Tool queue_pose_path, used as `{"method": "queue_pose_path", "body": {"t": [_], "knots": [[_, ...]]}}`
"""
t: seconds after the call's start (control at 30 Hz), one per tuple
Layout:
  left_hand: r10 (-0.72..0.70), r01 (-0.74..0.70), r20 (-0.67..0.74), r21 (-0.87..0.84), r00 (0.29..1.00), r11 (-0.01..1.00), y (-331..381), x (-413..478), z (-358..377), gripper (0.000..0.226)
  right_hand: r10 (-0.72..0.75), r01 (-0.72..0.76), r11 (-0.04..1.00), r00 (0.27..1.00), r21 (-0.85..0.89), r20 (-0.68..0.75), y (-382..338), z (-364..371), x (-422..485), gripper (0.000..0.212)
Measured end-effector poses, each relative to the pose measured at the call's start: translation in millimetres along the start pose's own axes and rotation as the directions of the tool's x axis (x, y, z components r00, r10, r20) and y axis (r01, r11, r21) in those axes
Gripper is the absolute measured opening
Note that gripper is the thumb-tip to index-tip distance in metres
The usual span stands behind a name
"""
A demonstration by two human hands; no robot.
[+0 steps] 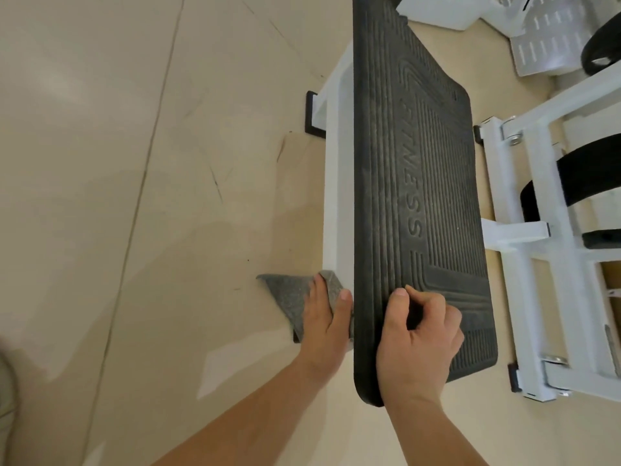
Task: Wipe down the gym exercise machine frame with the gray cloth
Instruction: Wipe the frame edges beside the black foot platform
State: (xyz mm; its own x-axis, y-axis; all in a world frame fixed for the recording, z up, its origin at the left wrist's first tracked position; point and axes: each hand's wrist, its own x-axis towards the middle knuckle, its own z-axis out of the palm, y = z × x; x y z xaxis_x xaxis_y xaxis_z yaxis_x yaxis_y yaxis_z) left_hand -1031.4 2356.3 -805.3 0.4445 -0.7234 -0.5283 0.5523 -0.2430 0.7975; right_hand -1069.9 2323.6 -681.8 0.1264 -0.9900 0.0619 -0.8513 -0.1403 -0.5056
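Observation:
A black ribbed rubber footplate (413, 183) with raised lettering sits on the white machine frame (336, 183). The gray cloth (289, 297) lies against the white frame bar just left of the footplate's near corner. My left hand (327, 327) holds the cloth against that bar, thumb up along the plate's edge. On the footplate's near end rests my right hand (420, 338), fingers curled with nothing in them and the thumb at the plate's left rim.
More white frame bars with bolts and black pads (551, 250) stand to the right. A black foot bracket (311, 112) sits on the beige tiled floor (134, 196) at the frame's far end. White perforated plates (551, 38) lie at the top right.

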Motion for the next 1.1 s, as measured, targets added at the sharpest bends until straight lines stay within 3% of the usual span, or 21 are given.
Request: {"method": "queue_pose_path", "body": {"t": [0.07, 0.17, 0.27, 0.37, 0.47, 0.53, 0.67, 0.7, 0.8, 0.9, 1.03, 1.1], "knots": [[-0.023, 0.024, -0.043, 0.023, 0.999, 0.999, -4.1, 0.9, -0.4, 0.106, 0.007, -0.007, 1.000, 1.000, 0.005, 0.003, -1.0, 0.3, 0.0, 0.023], [-0.219, 0.227, -0.082, 0.100, 0.972, 0.969, -7.9, 9.3, -11.6, 0.083, 0.017, -0.017, 1.000, 1.000, 0.004, 0.004, -2.5, -0.2, -0.5, 0.020], [-0.311, 0.309, -0.035, -0.041, 0.950, 0.950, 6.8, 6.7, -9.1, 0.076, 0.022, -0.022, 1.000, 1.000, 0.000, 0.005, -5.0, -1.5, -1.2, 0.022], [-0.134, 0.134, 0.010, -0.112, 0.991, 0.985, 19.1, -13.9, 5.2, 0.082, 0.026, -0.026, 1.000, 1.000, -0.003, -0.002, -6.4, -1.8, -1.5, 0.031], [0.034, -0.030, 0.044, -0.082, 0.998, 0.996, 12.0, -27.3, 0.7, 0.074, 0.016, -0.016, 1.000, 1.000, -0.010, 0.014, -6.7, -2.0, -1.0, 0.032], [-0.003, 0.004, 0.027, -0.024, 1.000, 1.000, 7.7, -15.1, -9.4, 0.074, 0.023, -0.023, 1.000, 1.000, -0.008, 0.017, -5.5, -2.2, -0.5, 0.022], [-0.250, 0.250, -0.006, 0.032, 0.968, 0.968, 15.4, 10.8, -15.2, 0.070, 0.040, -0.039, 0.999, 0.999, -0.007, 0.030, -5.6, -2.3, -1.7, 0.018], [-0.230, 0.230, -0.022, 0.007, 0.973, 0.973, 21.2, 8.7, -9.9, 0.070, 0.042, -0.042, 0.999, 0.999, -0.002, 0.029, -6.4, -2.1, -1.6, 0.021], [0.055, -0.057, -0.022, -0.086, 0.998, 0.995, 29.6, -12.8, 10.7, 0.071, 0.034, -0.034, 0.999, 0.999, -0.006, 0.019, -9.4, -2.1, -1.9, 0.031], [0.114, -0.115, -0.006, -0.056, 0.993, 0.992, 22.2, -18.7, 4.3, 0.064, 0.039, -0.038, 0.999, 0.999, -0.022, 0.031, -9.8, -1.0, -1.5, 0.046], [-0.245, 0.245, -0.006, 0.012, 0.970, 0.970, 14.4, -6.3, -15.3, 0.070, 0.037, -0.034, 0.999, 0.997, -0.037, 0.071, -4.8, -1.4, 0.3, 0.060], [-0.281, 0.281, -0.006, -0.007, 0.960, 0.960, 29.1, -5.4, -10.6, 0.073, 0.036, -0.033, 0.999, 0.996, -0.040, 0.081, -4.7, -1.3, 0.8, 0.063]]}}
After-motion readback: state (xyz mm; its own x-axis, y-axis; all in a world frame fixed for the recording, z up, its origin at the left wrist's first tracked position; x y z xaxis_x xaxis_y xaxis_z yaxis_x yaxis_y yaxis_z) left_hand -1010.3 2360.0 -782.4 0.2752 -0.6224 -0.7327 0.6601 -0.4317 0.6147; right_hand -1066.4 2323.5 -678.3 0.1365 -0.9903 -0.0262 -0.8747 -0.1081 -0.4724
